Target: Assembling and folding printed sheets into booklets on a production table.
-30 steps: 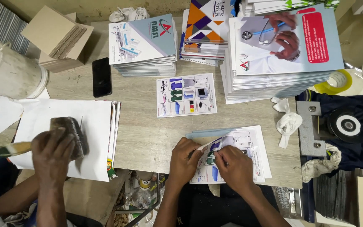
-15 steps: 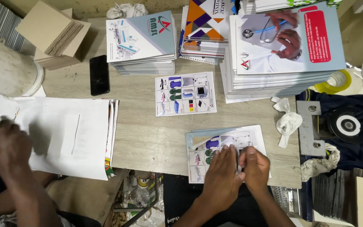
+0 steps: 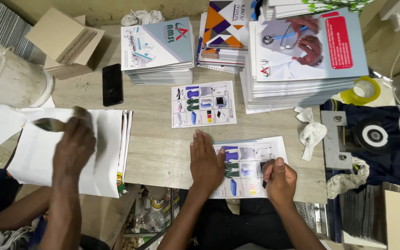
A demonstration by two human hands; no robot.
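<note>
A printed sheet (image 3: 255, 155) with rows of small product pictures lies at the table's near edge. My left hand (image 3: 207, 162) rests flat on its left part, fingers stretched and pointing away from me. My right hand (image 3: 279, 178) is curled into a fist and presses on the sheet's lower right part. A small dark bit shows under its fingers, and I cannot tell what it is. A second, similar printed sheet (image 3: 203, 103) lies just beyond, untouched.
At the left, a co-worker's hand (image 3: 72, 148) draws a brush (image 3: 52, 124) over a pile of white sheets (image 3: 103, 153). Stacks of booklets (image 3: 158, 48) (image 3: 302, 60) stand at the back, with a black phone (image 3: 112, 84), white bucket (image 3: 8, 78), cardboard pieces (image 3: 65, 41), tape roll (image 3: 365, 89) and rag (image 3: 312, 132).
My hands were together at the sheet's middle. Now the left lies flat at the sheet's left and the right is fisted at its lower right. The co-worker's hand has moved right with the brush.
</note>
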